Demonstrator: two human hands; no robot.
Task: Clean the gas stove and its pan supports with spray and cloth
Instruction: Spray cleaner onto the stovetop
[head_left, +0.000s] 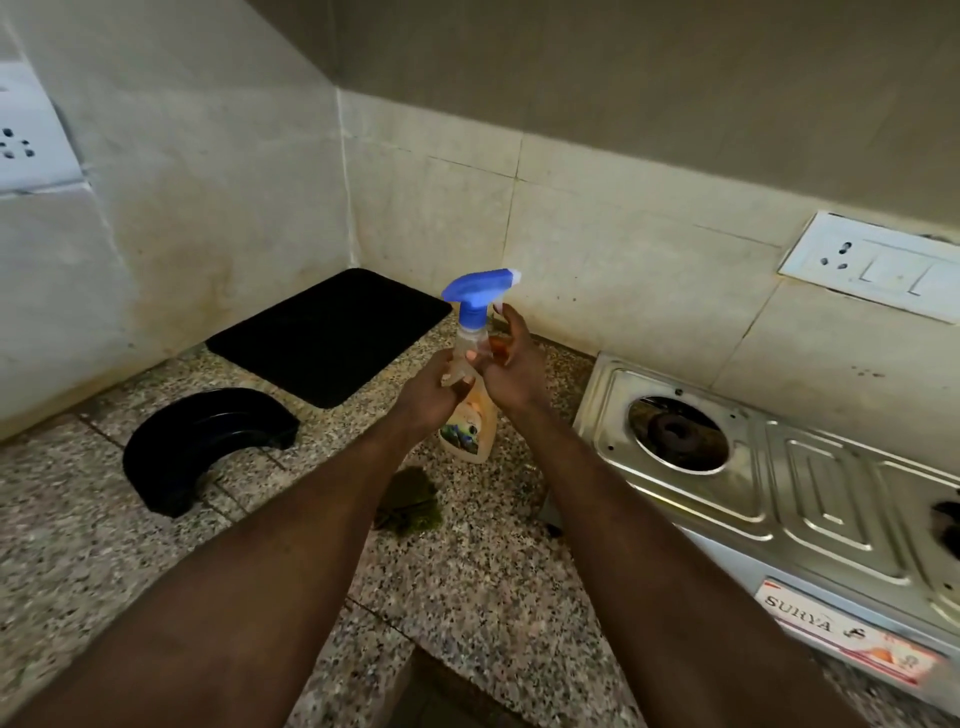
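Note:
A clear spray bottle (470, 415) with a blue trigger head and orange liquid is held above the speckled counter. My left hand (431, 387) grips its neck from the left. My right hand (511, 364) is at the bottle's right side, thumb on the neck and a finger near the white trigger. The steel gas stove (810, 493) sits to the right, its left burner (675, 434) bare with no pan support on it. A dark green cloth (410, 501) lies crumpled on the counter below the bottle.
A black mat (332, 332) lies in the corner against the tiled wall. A curved black plastic piece (202, 441) rests on the counter at left. A switchboard (878, 265) is on the right wall. The counter edge (395, 670) has a notch near me.

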